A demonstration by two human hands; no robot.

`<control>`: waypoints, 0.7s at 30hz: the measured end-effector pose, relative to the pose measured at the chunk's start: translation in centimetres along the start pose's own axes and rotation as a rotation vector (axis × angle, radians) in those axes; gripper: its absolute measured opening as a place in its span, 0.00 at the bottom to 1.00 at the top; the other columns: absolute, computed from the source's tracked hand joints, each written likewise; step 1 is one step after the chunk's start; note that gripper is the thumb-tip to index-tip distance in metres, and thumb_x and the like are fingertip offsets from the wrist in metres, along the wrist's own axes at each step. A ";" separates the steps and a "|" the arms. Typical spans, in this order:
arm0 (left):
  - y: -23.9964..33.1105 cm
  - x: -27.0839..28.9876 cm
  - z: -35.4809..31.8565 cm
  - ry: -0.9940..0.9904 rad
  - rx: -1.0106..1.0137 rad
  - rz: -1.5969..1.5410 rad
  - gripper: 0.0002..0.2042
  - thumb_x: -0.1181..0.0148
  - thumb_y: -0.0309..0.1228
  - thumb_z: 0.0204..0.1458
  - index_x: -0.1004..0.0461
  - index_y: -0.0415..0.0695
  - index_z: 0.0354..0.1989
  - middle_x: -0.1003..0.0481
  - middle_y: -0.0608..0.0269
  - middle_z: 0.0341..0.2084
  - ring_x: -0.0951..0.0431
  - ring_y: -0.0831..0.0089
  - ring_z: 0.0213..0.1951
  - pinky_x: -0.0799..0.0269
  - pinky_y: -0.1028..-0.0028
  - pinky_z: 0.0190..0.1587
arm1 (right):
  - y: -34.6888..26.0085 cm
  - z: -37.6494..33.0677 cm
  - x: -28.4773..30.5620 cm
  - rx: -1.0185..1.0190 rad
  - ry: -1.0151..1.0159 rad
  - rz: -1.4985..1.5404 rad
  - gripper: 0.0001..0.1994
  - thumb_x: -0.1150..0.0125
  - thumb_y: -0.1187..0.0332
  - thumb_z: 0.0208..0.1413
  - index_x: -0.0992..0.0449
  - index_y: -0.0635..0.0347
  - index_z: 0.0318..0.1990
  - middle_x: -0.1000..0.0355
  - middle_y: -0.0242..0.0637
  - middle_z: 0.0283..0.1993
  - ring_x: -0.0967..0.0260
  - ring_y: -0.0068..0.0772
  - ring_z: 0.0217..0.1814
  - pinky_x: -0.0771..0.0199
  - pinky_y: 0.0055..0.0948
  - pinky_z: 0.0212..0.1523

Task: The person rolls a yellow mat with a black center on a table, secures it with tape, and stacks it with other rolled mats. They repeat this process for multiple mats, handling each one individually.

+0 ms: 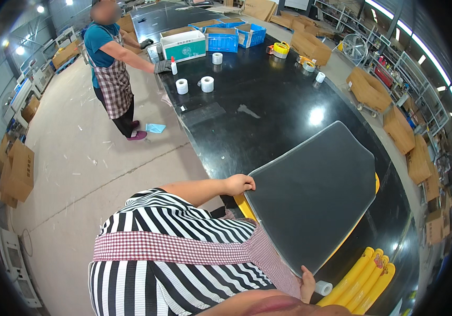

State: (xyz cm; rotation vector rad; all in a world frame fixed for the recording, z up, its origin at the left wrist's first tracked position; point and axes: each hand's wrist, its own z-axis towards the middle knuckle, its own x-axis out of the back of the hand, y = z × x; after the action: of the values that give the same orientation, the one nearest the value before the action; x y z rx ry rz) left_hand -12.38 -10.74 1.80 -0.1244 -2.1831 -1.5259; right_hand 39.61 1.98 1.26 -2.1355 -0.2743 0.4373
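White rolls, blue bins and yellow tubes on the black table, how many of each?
White rolls: 5
Blue bins: 3
Yellow tubes: 4
Total: 12

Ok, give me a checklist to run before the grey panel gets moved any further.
1. Left hand on the panel: ok, it grips the near left corner.
2. Right hand on the panel: ok, the fingers touch the bottom corner; how firm the grip is, cannot tell.
3. Panel supported: ok, it lies on the black table over a yellow piece.
4. Yellow tubes near the bottom edge: not ok, they lie close beside the right hand.
5. Tape roll by the right hand: not ok, it sits right at the corner.
6. Co-worker apart: ok, standing at the far end of the table.
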 end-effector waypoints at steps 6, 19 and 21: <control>-0.2 0.2 -1.1 -0.374 0.165 -0.524 0.15 0.49 0.40 0.72 0.25 0.41 0.54 0.17 0.62 0.37 0.18 0.78 0.36 0.20 0.77 0.41 | 1.0 -2.8 -1.8 0.033 -0.126 0.298 0.23 0.49 0.68 0.71 0.38 0.65 0.70 0.23 0.63 0.52 0.16 0.51 0.48 0.14 0.43 0.53; 6.2 -9.7 5.2 0.053 -0.392 -0.071 0.26 0.40 0.31 0.65 0.35 0.42 0.71 0.34 0.49 0.71 0.37 0.50 0.71 0.42 0.58 0.75 | -1.4 5.4 -9.0 0.803 0.236 -1.445 0.31 0.37 0.68 0.64 0.37 0.56 0.74 0.38 0.50 0.74 0.42 0.55 0.75 0.47 0.48 0.76; 7.1 -9.8 5.3 -0.069 -0.498 0.353 0.24 0.38 0.33 0.62 0.29 0.48 0.67 0.33 0.52 0.70 0.36 0.46 0.70 0.43 0.54 0.74 | -1.1 5.7 -9.7 0.801 0.271 -1.562 0.31 0.35 0.68 0.61 0.35 0.57 0.72 0.36 0.50 0.72 0.41 0.57 0.73 0.45 0.50 0.74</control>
State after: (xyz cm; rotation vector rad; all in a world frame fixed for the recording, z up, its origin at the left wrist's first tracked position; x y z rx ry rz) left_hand -3.06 -1.44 2.30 -0.6915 -1.6663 -1.8276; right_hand 28.39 3.43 1.17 -0.7332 -1.2024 -0.5783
